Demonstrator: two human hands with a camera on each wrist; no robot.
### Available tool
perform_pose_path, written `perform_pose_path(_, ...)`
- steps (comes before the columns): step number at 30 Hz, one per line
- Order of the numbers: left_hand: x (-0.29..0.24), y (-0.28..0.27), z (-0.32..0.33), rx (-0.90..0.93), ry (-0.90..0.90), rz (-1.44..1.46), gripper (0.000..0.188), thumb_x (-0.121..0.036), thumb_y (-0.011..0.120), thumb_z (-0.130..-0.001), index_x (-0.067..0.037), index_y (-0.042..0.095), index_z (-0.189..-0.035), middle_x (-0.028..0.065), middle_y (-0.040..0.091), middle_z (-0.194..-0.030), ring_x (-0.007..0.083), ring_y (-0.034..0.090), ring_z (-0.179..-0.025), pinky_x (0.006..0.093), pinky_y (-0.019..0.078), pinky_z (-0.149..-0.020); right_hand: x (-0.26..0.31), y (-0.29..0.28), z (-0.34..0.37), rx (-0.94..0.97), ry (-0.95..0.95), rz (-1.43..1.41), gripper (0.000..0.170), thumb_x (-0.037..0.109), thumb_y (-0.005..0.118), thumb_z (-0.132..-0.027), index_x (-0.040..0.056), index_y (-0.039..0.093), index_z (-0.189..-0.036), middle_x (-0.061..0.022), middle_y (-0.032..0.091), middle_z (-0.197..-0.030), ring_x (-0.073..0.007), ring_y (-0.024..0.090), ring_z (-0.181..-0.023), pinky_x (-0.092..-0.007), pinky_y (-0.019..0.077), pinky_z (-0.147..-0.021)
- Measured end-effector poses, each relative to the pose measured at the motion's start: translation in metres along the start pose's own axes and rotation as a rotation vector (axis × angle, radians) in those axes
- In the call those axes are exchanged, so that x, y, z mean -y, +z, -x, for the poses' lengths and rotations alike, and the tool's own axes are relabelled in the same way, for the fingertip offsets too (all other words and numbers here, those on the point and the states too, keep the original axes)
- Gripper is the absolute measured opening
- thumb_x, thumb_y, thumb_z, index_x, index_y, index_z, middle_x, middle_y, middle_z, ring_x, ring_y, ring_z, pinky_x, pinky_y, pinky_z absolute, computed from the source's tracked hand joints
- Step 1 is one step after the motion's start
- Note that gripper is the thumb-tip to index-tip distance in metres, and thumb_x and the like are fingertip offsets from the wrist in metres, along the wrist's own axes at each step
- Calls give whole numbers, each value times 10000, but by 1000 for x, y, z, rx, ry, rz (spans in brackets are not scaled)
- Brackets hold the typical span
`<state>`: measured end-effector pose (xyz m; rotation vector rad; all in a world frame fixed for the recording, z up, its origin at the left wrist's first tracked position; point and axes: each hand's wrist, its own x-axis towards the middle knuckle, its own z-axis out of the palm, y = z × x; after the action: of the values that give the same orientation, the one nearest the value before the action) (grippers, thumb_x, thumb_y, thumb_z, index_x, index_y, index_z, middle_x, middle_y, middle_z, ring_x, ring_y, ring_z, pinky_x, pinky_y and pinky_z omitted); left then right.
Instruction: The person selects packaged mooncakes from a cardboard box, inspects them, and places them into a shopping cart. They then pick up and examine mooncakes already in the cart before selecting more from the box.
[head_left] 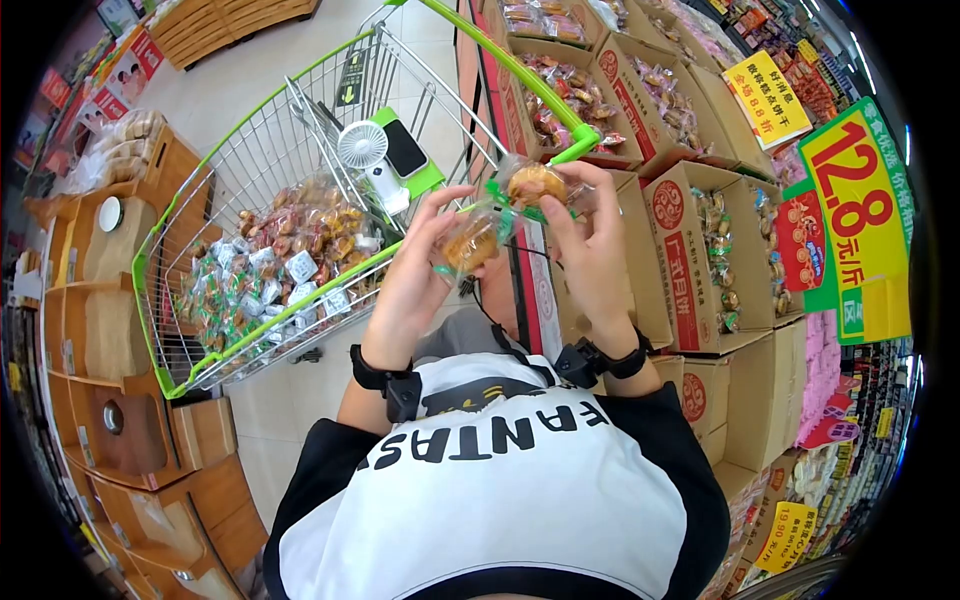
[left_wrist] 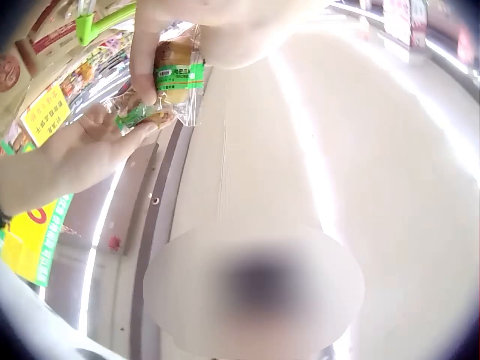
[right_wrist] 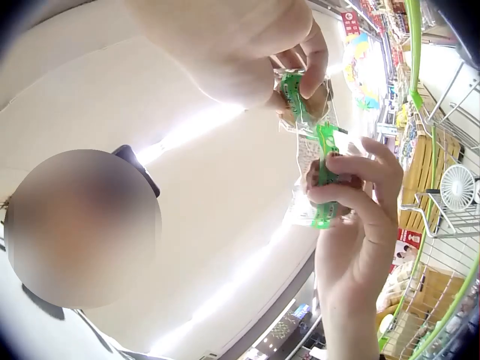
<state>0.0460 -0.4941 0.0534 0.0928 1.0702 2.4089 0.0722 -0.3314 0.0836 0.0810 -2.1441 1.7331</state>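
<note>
My left hand (head_left: 412,278) grips a mooncake (head_left: 470,246) in a clear wrapper with a green band. Beside it, my right hand (head_left: 597,235) pinches a second wrapped mooncake (head_left: 535,186) between thumb and fingers. Both are held up in front of the chest, their wrappers meeting side by side. Green printing shows on the left-hand mooncake (left_wrist: 177,73) in the left wrist view. From the right wrist view, the fingers of the left hand (right_wrist: 356,191) curl round its pack, while the right hand (right_wrist: 255,56) holds the other pack just above.
A green-edged shopping cart (head_left: 240,350) stands ahead to the left with bags of wrapped sweets (head_left: 300,235), a small white fan (head_left: 365,150) and a phone (head_left: 403,150). Cardboard boxes (head_left: 655,275) of packaged pastries line the right. Wooden shelves (head_left: 100,330) stand at left.
</note>
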Motion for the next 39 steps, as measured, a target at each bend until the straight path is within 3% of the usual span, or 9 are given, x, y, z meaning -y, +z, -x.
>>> perform_pose_path(3,8,-16,-5,-10,-65,115,323,-232,407,-860,-49,450,-1123,97,550,-946,181,581,-782,205,500,-589,0,-3,2,1,166,-148,282,134,545,-821,52,420,-1060,-35,506,-968,-43,498,-788,-137,379,-476)
perform_pose_path(11,18,-37,-7,20,-97,325,418,-283,384,-860,36,415,-1129,151,500,-1057,203,541,-901,249,486,-743,-18,-6,3,-36,121,-171,263,119,546,-816,48,428,-1040,-37,515,-944,-31,508,-709,-143,373,-441)
perform_pose_path(14,20,-43,-7,123,-103,494,491,-307,388,-855,82,362,-1153,178,474,-1102,259,511,-983,269,479,-797,-20,-4,3,-60,99,-174,266,106,546,-813,42,427,-1042,-51,514,-955,-55,525,-749,-156,400,-457)
perform_pose_path(16,21,-43,-6,128,-128,677,576,-293,466,-828,97,259,-1198,261,354,-1174,384,403,-1080,329,515,-768,-21,-4,2,-84,97,-187,268,100,545,-811,39,426,-1044,-58,513,-963,-70,533,-771,-164,415,-467)
perform_pose_path(19,20,-41,-3,254,-111,643,505,-300,392,-858,82,314,-1179,208,402,-1189,345,422,-1095,307,448,-871,-22,-8,2,-91,100,-217,271,92,545,-808,37,426,-1046,-69,506,-983,-92,538,-803,-178,437,-484)
perform_pose_path(26,31,-57,-2,230,-24,617,381,-198,427,-862,51,372,-1144,176,440,-1162,315,470,-1045,324,454,-853,-27,-8,4,-89,107,-209,275,82,546,-805,39,433,-1052,-72,491,-998,-82,530,-778,-174,432,-490)
perform_pose_path(32,26,-56,5,116,63,318,309,-147,446,-850,11,417,-1115,128,505,-1065,250,529,-948,316,464,-788,-30,-3,6,-62,126,-212,285,87,548,-805,41,433,-1062,-70,480,-1009,-70,525,-757,-167,426,-499)
perform_pose_path(37,20,-51,9,-129,251,-445,351,-65,474,-821,32,386,-1147,100,521,-1052,191,550,-883,309,455,-785,-30,-1,6,-41,136,-220,284,92,556,-801,45,438,-1054,-62,489,-1003,-61,522,-725,-166,424,-504)
perform_pose_path(39,13,-49,12,-46,197,-381,361,-58,482,-818,34,380,-1152,96,523,-1048,179,547,-881,305,452,-789,-30,0,6,-7,164,-171,281,88,564,-795,44,442,-1044,-53,503,-980,-66,533,-749,-167,422,-511)
